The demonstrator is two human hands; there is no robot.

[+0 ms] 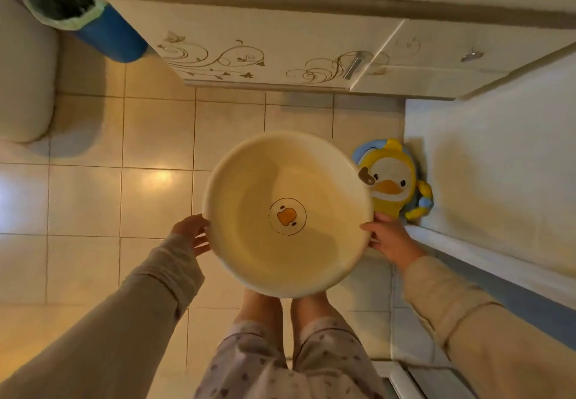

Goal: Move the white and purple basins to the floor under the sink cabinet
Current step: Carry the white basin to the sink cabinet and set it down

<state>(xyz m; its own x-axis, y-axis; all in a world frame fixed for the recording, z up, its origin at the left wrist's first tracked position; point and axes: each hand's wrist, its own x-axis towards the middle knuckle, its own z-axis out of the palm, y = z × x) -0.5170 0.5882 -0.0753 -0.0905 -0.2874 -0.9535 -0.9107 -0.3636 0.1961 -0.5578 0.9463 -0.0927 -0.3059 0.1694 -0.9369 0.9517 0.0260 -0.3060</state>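
I hold the round white basin (pixel 288 180) level above the tiled floor, in front of my feet. A small duck picture marks its bottom. My left hand (pixel 193 232) grips its left rim and my right hand (pixel 388 239) grips its right rim. The sink cabinet (pixel 258 53), cream with swirl decoration, hangs ahead of me, with a strip of shaded floor (pixel 299 101) below its lower edge. No purple basin is in view.
A yellow and blue duck-shaped child's seat (pixel 396 177) leans by the white bathtub wall (pixel 498 162) on the right. A blue bin (pixel 103 32) with a green liner stands at the upper left beside a white toilet (pixel 25 81). Beige floor tiles (pixel 124 199) lie to the left.
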